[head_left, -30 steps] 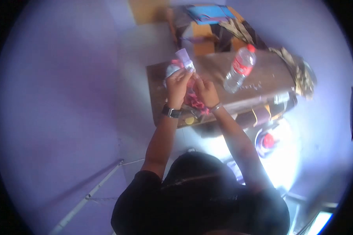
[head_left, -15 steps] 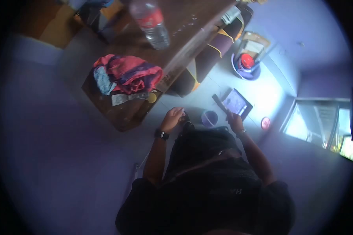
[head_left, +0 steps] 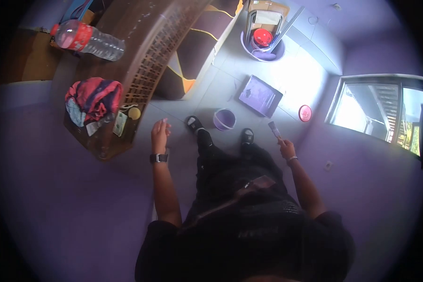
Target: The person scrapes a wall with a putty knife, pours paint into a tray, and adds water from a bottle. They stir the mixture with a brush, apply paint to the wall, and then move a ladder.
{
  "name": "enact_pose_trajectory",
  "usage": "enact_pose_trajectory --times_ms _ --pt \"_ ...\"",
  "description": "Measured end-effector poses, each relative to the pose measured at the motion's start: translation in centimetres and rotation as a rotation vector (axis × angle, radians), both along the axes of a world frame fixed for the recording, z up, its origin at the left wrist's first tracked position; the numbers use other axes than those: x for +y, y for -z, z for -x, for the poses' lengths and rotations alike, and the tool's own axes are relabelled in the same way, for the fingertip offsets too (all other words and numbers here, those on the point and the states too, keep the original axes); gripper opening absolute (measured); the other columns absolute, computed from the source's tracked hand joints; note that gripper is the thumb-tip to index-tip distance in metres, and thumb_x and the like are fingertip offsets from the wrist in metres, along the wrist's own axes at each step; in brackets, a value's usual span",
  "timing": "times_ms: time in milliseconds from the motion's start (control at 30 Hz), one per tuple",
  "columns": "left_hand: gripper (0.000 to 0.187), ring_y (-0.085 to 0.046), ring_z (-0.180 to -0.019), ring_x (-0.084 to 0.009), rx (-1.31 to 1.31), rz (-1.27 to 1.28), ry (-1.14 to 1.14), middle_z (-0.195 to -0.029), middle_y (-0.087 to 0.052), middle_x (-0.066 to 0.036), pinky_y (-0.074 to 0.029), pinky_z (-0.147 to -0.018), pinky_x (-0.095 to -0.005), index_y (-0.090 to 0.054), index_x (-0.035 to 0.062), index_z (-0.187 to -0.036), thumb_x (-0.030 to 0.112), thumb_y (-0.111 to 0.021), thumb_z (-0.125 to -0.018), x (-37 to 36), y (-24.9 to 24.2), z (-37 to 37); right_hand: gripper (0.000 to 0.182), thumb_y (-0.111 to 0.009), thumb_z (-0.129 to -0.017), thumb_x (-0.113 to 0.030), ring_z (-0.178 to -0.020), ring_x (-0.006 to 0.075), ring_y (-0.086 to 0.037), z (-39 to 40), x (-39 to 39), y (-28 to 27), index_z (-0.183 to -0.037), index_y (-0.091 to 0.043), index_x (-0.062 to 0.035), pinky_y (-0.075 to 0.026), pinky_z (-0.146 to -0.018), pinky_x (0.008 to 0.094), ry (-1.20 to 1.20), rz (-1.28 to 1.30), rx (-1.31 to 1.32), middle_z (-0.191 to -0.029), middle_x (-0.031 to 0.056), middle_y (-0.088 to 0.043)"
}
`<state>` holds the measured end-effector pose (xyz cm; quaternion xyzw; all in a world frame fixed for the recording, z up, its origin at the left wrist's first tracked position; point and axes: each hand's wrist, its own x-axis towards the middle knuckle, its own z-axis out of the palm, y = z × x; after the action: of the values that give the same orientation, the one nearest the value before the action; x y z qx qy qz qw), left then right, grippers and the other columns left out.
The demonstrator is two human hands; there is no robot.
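My right hand (head_left: 287,149) is closed round the handle of a paintbrush (head_left: 274,129), its bristles pointing up and away from me. My left hand (head_left: 160,134), with a watch at the wrist, is held out over the floor beside the brown wooden furniture; its fingers look loosely extended and hold nothing. Between my hands, on the floor near my feet, stands a small purple bucket (head_left: 224,119) with a pale handle. Beyond it lies a paint tray (head_left: 260,96) with purple paint in it.
Left is a carved wooden bench (head_left: 148,56) bearing a bundled pink cloth (head_left: 96,96) and a large plastic bottle (head_left: 91,41). A large tub (head_left: 277,54) with a red-lidded container stands at the back. A red lid (head_left: 305,113) lies right, near the window (head_left: 369,108).
My view has swung, so the bench and bottle sit further left. My hands are further apart, and the brush now points more upright. My feet have come into view.
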<state>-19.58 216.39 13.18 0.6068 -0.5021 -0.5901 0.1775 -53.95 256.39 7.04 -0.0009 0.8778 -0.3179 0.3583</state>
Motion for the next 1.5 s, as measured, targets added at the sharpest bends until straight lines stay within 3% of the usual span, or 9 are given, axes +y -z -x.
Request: enact_pose_trajectory --times_ms 133,200,433,733,1067,1167,1233,1400,1500 --pt "0.026 -0.049 -0.059 -0.0059 -0.020 0.024 -0.073 -0.077 -0.060 -0.003 -0.040 -0.053 -0.0196 -0.060 0.0036 -0.099 0.028 -0.053 -0.092 5.9 0.4 4.6 0.035 -0.055 -0.087 -0.029 -0.044 0.0136 -0.050 6.6 5.1 6.7 -0.109 -0.057 -0.0024 -0.041 -0.040 0.0301 -0.212 -0.299 -0.359 -0.059 0.0040 -0.056" --pt "0.027 -0.049 -0.059 -0.0060 -0.011 -0.060 -0.067 -0.078 -0.060 -0.003 -0.040 -0.053 -0.0198 -0.060 0.0034 -0.102 0.028 -0.051 -0.093 9.6 3.9 5.7 0.030 -0.047 -0.090 -0.023 -0.046 0.0162 -0.054 8.7 11.0 15.7 -0.110 -0.057 -0.0034 -0.046 -0.043 0.0336 -0.806 -0.217 0.095 -0.065 0.0061 -0.060" --pt "0.023 -0.052 -0.064 -0.0065 0.051 -0.158 0.148 -0.080 -0.060 -0.003 -0.042 -0.058 -0.0197 -0.057 0.0029 -0.107 0.020 -0.052 -0.092 16.3 14.0 10.9 0.032 -0.045 -0.089 -0.033 -0.043 0.0135 -0.049 10.5 9.3 24.5 -0.088 -0.059 -0.0052 -0.035 -0.037 0.0305 0.339 -0.021 -0.556 -0.061 0.0048 -0.055" --pt "0.029 -0.053 -0.092 -0.0276 -0.133 0.717 1.062 -0.095 -0.057 -0.008 -0.043 -0.081 -0.0385 -0.060 0.0099 -0.103 0.008 -0.064 -0.075 11.8 34.1 18.2 0.028 -0.047 -0.091 -0.032 -0.048 0.0099 -0.048 10.1 3.5 46.0 -0.100 -0.060 -0.0091 -0.040 -0.043 0.0246 -0.064 -0.030 -0.216 -0.075 0.0018 -0.060" --pt "0.046 -0.046 -0.108 -0.0229 -0.315 0.813 1.550 -0.110 -0.051 -0.007 -0.035 -0.092 -0.0386 -0.058 0.0117 -0.107 0.008 -0.073 -0.064 9.4 45.5 19.6 0.039 -0.050 -0.091 -0.034 -0.078 0.0092 -0.058 9.4 1.0 62.9 -0.112 -0.058 -0.0020 -0.046 -0.068 0.0265 -0.257 0.468 -0.095 -0.090 0.0025 -0.064" --pt "0.046 -0.047 -0.108 -0.0233 -0.331 0.841 1.526 -0.109 -0.053 -0.008 -0.033 -0.092 -0.0374 -0.057 0.0115 -0.110 0.009 -0.070 -0.067 9.8 46.4 19.2 0.032 -0.049 -0.090 -0.027 -0.081 0.0174 -0.061 10.1 1.8 63.4 -0.106 -0.060 -0.0002 -0.048 -0.071 0.0321 -0.471 0.504 -0.070 -0.091 0.0074 -0.064" --pt "0.046 -0.047 -0.108 -0.0234 -0.289 0.810 1.441 -0.109 -0.053 -0.008 -0.033 -0.093 -0.0379 -0.056 0.0106 -0.111 0.008 -0.070 -0.067 9.8 45.7 19.2 0.024 -0.048 -0.088 -0.017 -0.077 0.0261 -0.061 13.0 2.8 62.6 -0.095 -0.061 0.0011 -0.048 -0.071 0.0389 -1.021 -0.230 0.129 -0.088 0.0122 -0.064" --pt "0.033 -0.056 -0.093 -0.0238 -0.028 0.851 0.741 -0.100 -0.059 -0.010 -0.042 -0.082 -0.0351 -0.054 0.0031 -0.111 0.009 -0.063 -0.080 7.3 44.5 17.4 0.020 -0.048 -0.091 -0.015 -0.083 0.0230 -0.060 16.4 -8.5 42.7 -0.105 -0.057 -0.0034 -0.048 -0.072 0.0336 -0.021 0.521 0.519 -0.092 0.0121 -0.062" --pt "0.027 -0.058 -0.086 -0.0159 0.053 0.837 0.371 -0.095 -0.061 -0.009 -0.045 -0.078 -0.0288 -0.052 0.0011 -0.114 0.009 -0.055 -0.088 6.7 44.8 16.5 0.028 -0.054 -0.090 -0.021 -0.088 0.0228 -0.061 8.1 -15.3 36.5 -0.112 -0.056 -0.0040 -0.048 -0.076 0.0318 -0.433 0.539 0.266 -0.101 0.0146 -0.062"
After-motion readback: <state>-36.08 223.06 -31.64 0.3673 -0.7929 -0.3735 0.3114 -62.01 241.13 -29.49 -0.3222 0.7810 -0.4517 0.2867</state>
